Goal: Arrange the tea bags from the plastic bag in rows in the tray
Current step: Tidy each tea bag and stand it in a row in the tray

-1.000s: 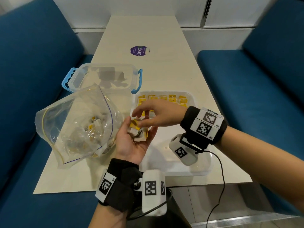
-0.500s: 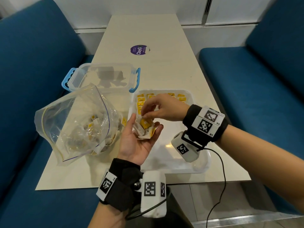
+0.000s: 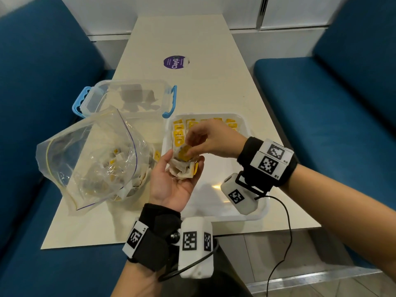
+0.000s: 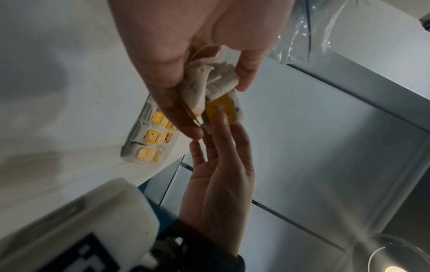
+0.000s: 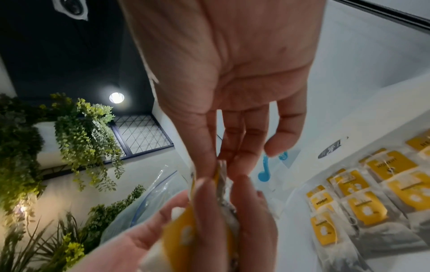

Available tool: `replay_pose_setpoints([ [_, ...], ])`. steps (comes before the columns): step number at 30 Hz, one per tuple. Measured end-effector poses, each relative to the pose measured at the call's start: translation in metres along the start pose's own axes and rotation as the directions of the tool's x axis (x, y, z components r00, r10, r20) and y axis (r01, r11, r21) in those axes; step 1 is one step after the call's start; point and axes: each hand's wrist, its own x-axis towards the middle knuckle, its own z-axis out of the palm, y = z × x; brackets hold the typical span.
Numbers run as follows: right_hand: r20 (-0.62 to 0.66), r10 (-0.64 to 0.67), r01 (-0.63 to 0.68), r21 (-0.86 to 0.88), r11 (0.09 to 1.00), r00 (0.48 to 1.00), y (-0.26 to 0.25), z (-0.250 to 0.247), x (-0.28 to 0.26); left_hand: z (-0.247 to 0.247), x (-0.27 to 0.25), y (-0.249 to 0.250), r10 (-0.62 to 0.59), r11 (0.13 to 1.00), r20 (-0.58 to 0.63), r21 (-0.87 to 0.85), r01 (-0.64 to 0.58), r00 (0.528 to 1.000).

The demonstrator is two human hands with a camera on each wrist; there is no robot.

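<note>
My left hand (image 3: 176,184) lies palm up over the near-left edge of the white tray (image 3: 255,214) and cups a small bundle of tea bags (image 3: 182,170), fingers curled round it. My right hand (image 3: 189,146) reaches in from the right and pinches one tea bag with a yellow tag (image 3: 184,153) at the top of that bundle. The left wrist view shows the bundle (image 4: 209,81) and the pinched yellow tag (image 4: 222,110). Rows of tea bags (image 3: 179,130) lie at the tray's far end, also shown as rows (image 5: 363,202). The clear plastic bag (image 3: 90,159) holds several more.
A clear lidless container with blue handles (image 3: 128,99) stands behind the bag. A purple round sticker (image 3: 176,62) is farther up the table. One loose tea bag (image 3: 157,155) lies between bag and tray. Blue bench seats (image 3: 321,116) flank the table. A cable (image 3: 287,228) hangs from my right wrist.
My right hand has shifted from lying over the bundle to pinching one yellow-tagged bag at its top. My left hand has moved slightly farther over the tray's edge.
</note>
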Motion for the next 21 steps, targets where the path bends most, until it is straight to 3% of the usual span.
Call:
replay_pose_setpoints([
  [8, -0.079, 0.015, -0.004, 0.139, 0.99, 0.997, -0.0022, 0.0007, 0.0026, 0.0002, 0.0015, 0.0005, -0.013, 0.999, -0.041, -0.035, 0.011, 0.999],
  [16, -0.143, 0.067, -0.038, 0.198, 0.979, 0.987, -0.006, 0.0017, 0.0026, -0.0004, 0.0055, 0.0035, 0.002, 1.0, -0.072, -0.011, -0.002, 0.997],
  [21, -0.137, 0.032, -0.006, 0.187, 0.982, 0.99, -0.0102, -0.0003, 0.0006, -0.0009, 0.0063, 0.0036, 0.012, 1.0, -0.09, -0.017, -0.014, 0.996],
])
